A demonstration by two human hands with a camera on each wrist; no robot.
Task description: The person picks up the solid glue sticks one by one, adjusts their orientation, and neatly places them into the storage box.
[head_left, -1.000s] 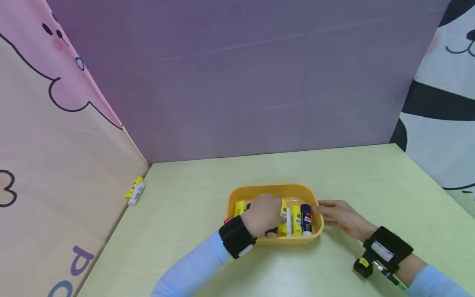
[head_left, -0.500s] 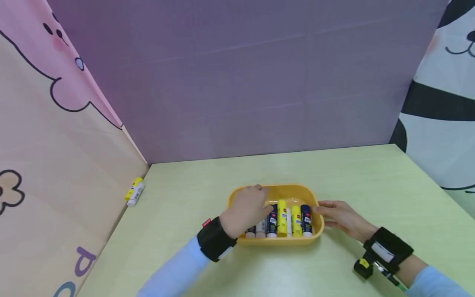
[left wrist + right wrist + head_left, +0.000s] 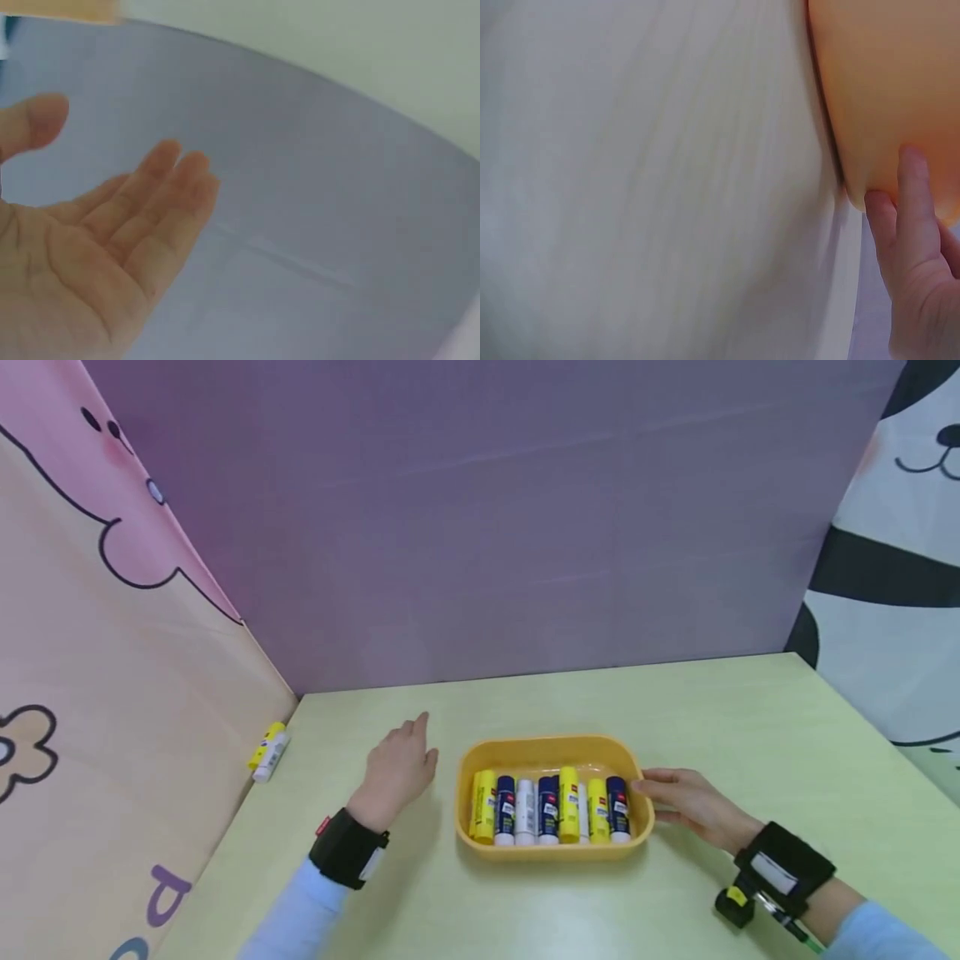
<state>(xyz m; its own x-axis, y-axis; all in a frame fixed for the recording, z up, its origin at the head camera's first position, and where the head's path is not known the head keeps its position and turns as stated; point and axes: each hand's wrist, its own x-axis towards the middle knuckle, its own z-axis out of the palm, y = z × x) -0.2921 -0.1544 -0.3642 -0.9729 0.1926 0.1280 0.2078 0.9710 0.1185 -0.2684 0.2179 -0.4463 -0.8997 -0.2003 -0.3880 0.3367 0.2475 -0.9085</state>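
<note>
In the head view a yellow plastic tray [image 3: 555, 852] sits on the table, holding a row of yellow, navy and white glue sticks [image 3: 569, 806]. My left hand [image 3: 397, 768] is in the air left of the tray, index finger extended and thumb apart. The left wrist view shows its palm [image 3: 82, 277] with nothing in it. My right hand [image 3: 697, 806] is at the tray's right end, thumb at the rim. In the right wrist view its straight fingers [image 3: 915, 202] rest against the tray's outer wall [image 3: 892, 90].
A yellow glue stick [image 3: 266, 744] and a white one [image 3: 271, 757] lie side by side at the table's left edge, by the printed side cloth [image 3: 150, 677]. Behind the table [image 3: 720, 710] hangs a purple cloth [image 3: 480, 527]. A panda print [image 3: 892, 568] is on the right.
My left hand has lifted out of the tray and moved left, bringing the whole row of glue sticks into view. The right hand and tray stay in place.
</note>
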